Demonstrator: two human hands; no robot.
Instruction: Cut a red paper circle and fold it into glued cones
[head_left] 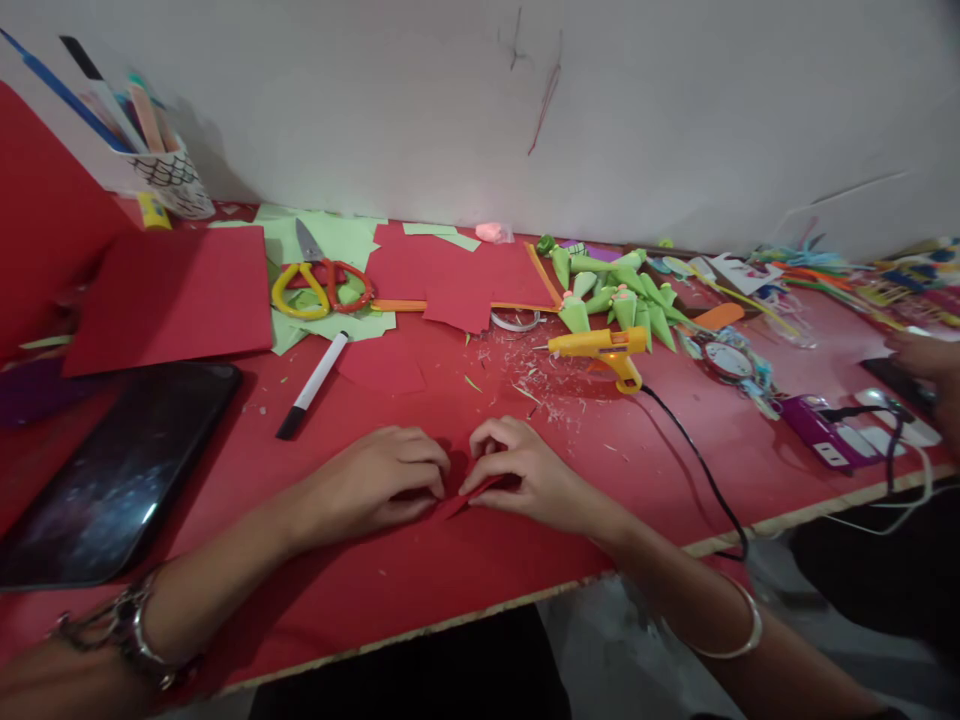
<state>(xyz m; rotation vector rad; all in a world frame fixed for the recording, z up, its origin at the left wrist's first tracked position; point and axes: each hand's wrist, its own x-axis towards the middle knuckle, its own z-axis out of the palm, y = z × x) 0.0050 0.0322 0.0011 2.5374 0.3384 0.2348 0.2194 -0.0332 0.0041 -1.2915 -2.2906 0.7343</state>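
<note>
My right hand [529, 480] pinches a small piece of folded or rolled red paper [466, 502] between thumb and fingers, just above the red tabletop [360, 610]. Close beside it on the left, my left hand [397, 475] rests on the table with fingers curled and closed. Its fingertips meet near the paper's left end, and whatever they grip is hidden. Beyond the hands lie a flat red paper piece [382, 365] and a white marker with a black cap [313, 385]. A yellow glue gun [600, 345] lies to the right, amid paper scraps [529, 385].
A phone [112, 470] lies at left, near red sheets [180, 295], scissors [304, 285] and a pen cup [172, 180]. Green paper cones [622, 285] are heaped behind the glue gun, whose cord [701, 460] crosses the front edge. At right are a purple power strip [829, 440] and another person's hand [926, 360].
</note>
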